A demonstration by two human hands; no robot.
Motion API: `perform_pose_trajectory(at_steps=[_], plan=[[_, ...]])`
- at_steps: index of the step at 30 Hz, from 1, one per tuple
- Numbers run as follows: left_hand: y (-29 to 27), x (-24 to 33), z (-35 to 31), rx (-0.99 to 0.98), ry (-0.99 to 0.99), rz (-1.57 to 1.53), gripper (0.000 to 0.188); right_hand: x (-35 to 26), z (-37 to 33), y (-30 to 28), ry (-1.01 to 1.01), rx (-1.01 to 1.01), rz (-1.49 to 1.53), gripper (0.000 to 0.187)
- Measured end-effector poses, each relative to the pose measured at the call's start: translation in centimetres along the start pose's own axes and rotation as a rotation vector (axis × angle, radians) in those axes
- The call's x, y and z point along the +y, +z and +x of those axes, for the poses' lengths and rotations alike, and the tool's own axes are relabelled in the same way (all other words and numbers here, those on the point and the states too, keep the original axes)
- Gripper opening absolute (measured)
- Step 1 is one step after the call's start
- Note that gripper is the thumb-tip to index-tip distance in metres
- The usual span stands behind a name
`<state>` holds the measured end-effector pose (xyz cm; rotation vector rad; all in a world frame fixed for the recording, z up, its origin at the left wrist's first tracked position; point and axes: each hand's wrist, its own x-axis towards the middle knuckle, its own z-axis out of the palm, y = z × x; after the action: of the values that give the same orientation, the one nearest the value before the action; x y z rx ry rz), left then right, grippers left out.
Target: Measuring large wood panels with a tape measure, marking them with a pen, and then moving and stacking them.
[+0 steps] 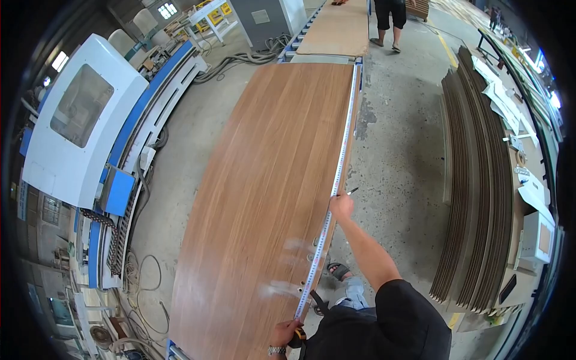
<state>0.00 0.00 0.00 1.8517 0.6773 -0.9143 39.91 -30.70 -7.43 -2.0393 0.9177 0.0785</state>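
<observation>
A long brown wood-grain panel point(264, 180) lies lengthwise in front of me. Along its right edge stretches the white blade of a tape measure point(341, 157), reaching from the far end to the near end. My left hand point(284, 332), a metal-banded watch on its wrist, is closed around the tape measure's black and yellow case at the near end. Partway up the right edge, my right hand point(342, 206) rests by the blade with a thin dark pen point(353, 191) in its closed fingers. Small holes and pale dusty smears show on the panel near the blade.
Beyond the panel, another board point(333, 30) lies on a roller conveyor. A white and blue machine point(84, 120) stands left, with cables on the floor. Stacked brown sheets point(474, 180) stand right, bearing papers and a phone point(508, 288). Another person point(391, 21) stands at the far end.
</observation>
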Motion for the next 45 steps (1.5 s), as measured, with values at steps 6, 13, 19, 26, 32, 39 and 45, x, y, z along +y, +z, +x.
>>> perform_pose_trajectory(at_steps=[6,13,19,26,32,39,45], plan=[[1.1,-1.3,1.5,-0.007,0.123,0.079,0.046,4.3,-5.0,-1.7,-0.127,0.091,0.121,0.031],[0.1,-14.7,-0.2,0.183,0.163,0.051,0.047,18.4,-20.3,-6.2,-0.189,0.111,-0.087,0.030],[-4.2,-38.1,-8.8,0.315,-0.124,0.267,0.061,37.2,-34.7,-8.3,0.029,-0.036,0.129,0.025],[-8.2,-58.5,-24.9,0.669,-0.442,0.116,0.057,39.8,-45.4,-8.4,0.126,-0.308,-0.042,0.012],[-8.7,-65.7,-29.5,0.613,-0.584,0.014,0.066,36.9,-46.6,-9.4,0.118,-0.421,-0.143,0.021],[-7.6,-69.4,-30.3,0.579,-0.637,-0.124,0.062,32.8,-49.5,-8.0,-0.052,-0.497,-0.182,0.028],[-7.4,-69.6,-29.9,0.519,-0.635,-0.120,0.064,34.7,-50.9,-7.9,-0.001,-0.551,-0.213,0.029]])
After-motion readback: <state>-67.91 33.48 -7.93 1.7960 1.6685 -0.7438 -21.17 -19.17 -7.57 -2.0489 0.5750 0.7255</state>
